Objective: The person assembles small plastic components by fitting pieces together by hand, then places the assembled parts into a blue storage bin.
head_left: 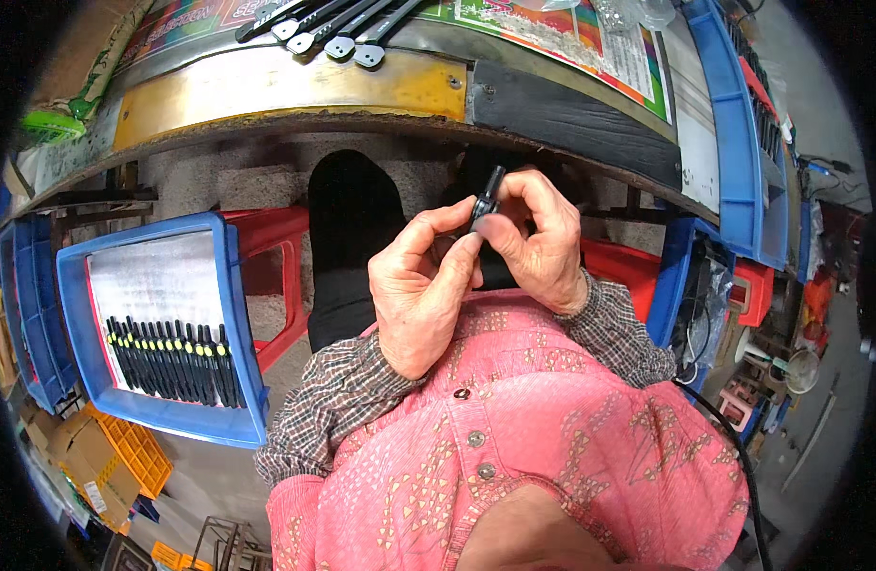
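Above my lap, both hands meet on a small black slender part (491,193) with a narrow rod-like tip that points up and slightly right. My left hand (419,290) pinches its lower end between thumb and fingertips. The fingers of my right hand (541,238) are closed on it from the other side, the thumb pressed across its middle. Fingers hide the lower portion of the part, so its full shape cannot be made out.
At left, a blue tray (145,234) holds a row of slim black pieces (172,357) with yellow spots. Black strips with pale ends (338,38) lie on the worktable (295,86) ahead. Another blue tray (728,124) stands at the right; a red stool (291,285) is beside my leg.
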The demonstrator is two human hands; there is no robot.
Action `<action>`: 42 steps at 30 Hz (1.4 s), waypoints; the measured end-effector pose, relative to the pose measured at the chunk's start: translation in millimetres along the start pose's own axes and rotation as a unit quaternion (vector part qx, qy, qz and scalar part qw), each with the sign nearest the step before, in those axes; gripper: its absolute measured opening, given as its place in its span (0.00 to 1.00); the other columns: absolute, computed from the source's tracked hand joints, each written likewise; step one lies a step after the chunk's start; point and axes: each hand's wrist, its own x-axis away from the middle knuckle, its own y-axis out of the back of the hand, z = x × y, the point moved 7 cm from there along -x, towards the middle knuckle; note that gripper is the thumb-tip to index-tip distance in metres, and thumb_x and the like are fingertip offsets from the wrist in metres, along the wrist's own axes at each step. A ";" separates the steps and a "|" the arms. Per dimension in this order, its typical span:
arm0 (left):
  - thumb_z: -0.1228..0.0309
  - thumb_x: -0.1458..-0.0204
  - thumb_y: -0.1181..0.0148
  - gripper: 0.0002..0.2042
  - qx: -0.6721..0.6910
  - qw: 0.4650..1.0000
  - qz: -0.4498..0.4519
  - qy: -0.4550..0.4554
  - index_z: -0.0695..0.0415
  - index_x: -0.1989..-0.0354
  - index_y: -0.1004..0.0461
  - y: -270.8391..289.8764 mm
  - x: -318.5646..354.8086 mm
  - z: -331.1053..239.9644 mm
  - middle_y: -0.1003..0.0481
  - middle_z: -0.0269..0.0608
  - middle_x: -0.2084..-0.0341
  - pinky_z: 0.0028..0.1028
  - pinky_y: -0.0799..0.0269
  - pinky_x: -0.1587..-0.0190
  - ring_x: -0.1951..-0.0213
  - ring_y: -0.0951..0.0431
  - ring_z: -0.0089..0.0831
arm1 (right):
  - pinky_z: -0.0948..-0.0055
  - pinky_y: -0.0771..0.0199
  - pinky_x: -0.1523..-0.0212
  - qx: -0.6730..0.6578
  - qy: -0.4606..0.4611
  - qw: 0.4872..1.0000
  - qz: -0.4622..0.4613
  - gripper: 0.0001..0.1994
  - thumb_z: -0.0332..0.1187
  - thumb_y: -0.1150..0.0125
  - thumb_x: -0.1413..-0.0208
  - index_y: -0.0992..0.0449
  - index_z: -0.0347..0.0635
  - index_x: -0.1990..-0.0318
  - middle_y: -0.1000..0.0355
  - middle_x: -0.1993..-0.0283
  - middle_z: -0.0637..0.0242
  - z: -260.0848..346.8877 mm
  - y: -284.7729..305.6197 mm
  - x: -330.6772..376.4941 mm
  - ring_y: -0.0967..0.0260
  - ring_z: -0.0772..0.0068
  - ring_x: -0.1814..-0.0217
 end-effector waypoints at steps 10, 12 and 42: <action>0.79 0.46 0.45 0.13 0.007 1.000 0.013 0.010 0.65 0.51 0.30 -1.7 3.8 -4.1 0.27 0.33 0.72 0.15 0.36 0.76 0.75 0.30 0.16 | 0.82 0.35 0.74 -0.208 -0.115 0.971 0.036 0.22 0.40 0.39 0.45 0.37 0.32 0.51 0.32 0.71 0.68 -8.0 -9.0 5.8 0.37 0.84 0.73; 0.79 0.46 0.45 0.13 0.002 1.000 0.010 0.006 0.65 0.51 0.30 -0.7 5.7 -3.6 0.26 0.34 0.71 0.15 0.36 0.76 0.76 0.30 0.15 | 0.82 0.35 0.74 -0.199 -0.210 0.957 0.014 0.24 0.38 0.37 0.46 0.39 0.33 0.48 0.32 0.69 0.68 -21.4 -4.7 2.4 0.37 0.86 0.72; 0.82 0.47 0.45 0.13 0.007 1.000 -0.018 -0.001 0.65 0.52 0.29 5.5 16.7 -17.5 0.28 0.31 0.74 0.14 0.37 0.76 0.77 0.32 0.13 | 0.82 0.36 0.77 -0.175 -0.083 0.980 0.043 0.13 0.33 0.36 0.48 0.34 0.37 0.65 0.37 0.76 0.71 8.4 -6.7 9.3 0.38 0.86 0.76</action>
